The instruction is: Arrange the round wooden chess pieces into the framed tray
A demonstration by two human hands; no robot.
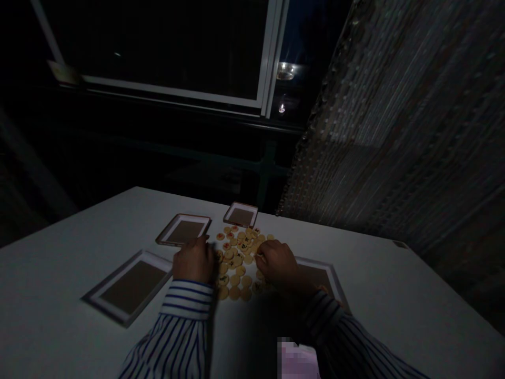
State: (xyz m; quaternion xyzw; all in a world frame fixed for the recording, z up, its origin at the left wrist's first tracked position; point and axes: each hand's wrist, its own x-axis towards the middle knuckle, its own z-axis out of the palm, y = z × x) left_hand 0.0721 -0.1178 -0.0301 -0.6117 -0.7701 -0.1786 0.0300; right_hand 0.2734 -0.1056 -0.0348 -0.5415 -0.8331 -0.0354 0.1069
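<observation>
Many round wooden xiangqi pieces (pixel 235 280) lie loosely spread on the white table, some face up with red or black characters, others blank side up. My left hand (pixel 194 261) is at the left edge of the spread, fingers curled inward; its fingertips are mostly hidden, so what they hold cannot be made out. Over the right side of the pieces, my right hand (pixel 278 261) is closed, thumb and fingers drawn together close to several pieces. Whether a piece sits between them is too dark to tell.
Shallow trays surround the pieces: one at the near left (pixel 132 284), one farther left (pixel 185 230), one at the back (pixel 241 215). Another tray (pixel 333 276) is partly behind my right forearm, with something small in it. A bead curtain (pixel 366 131) hangs at the right, beyond the table (pixel 374 279).
</observation>
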